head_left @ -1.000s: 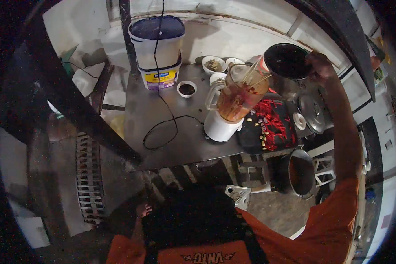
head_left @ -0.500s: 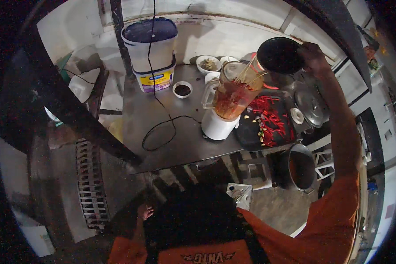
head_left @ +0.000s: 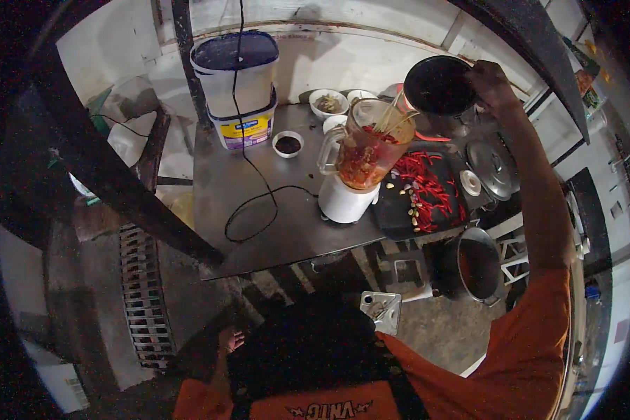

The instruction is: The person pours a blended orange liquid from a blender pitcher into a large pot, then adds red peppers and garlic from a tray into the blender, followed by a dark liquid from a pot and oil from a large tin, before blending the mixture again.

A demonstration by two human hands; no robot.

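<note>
My right hand (head_left: 493,87) is closed on the rim side of a round dark pot (head_left: 437,85), held tilted above the table. Pale streaks, apparently liquid, run from the pot's left edge down into the clear blender jug (head_left: 372,150). Red and orange chopped pieces fill much of the jug, which sits upright on its white blender base (head_left: 348,199). My left hand (head_left: 231,340) hangs low beside my body, apart from everything, its fingers loosely spread with nothing visible in them.
Right of the blender, a black tray (head_left: 392,222) holds red chillies (head_left: 427,185) and pale cloves. A metal lid (head_left: 491,170) lies beyond. Stacked buckets (head_left: 241,91), a small dark-filled bowl (head_left: 288,144) and a looping cord (head_left: 274,203) are left. A large pot (head_left: 477,264) stands below the table edge.
The pot and my right hand have shifted slightly left and up, partly with the view. The streaks into the jug have narrowed. My left hand stays low.
</note>
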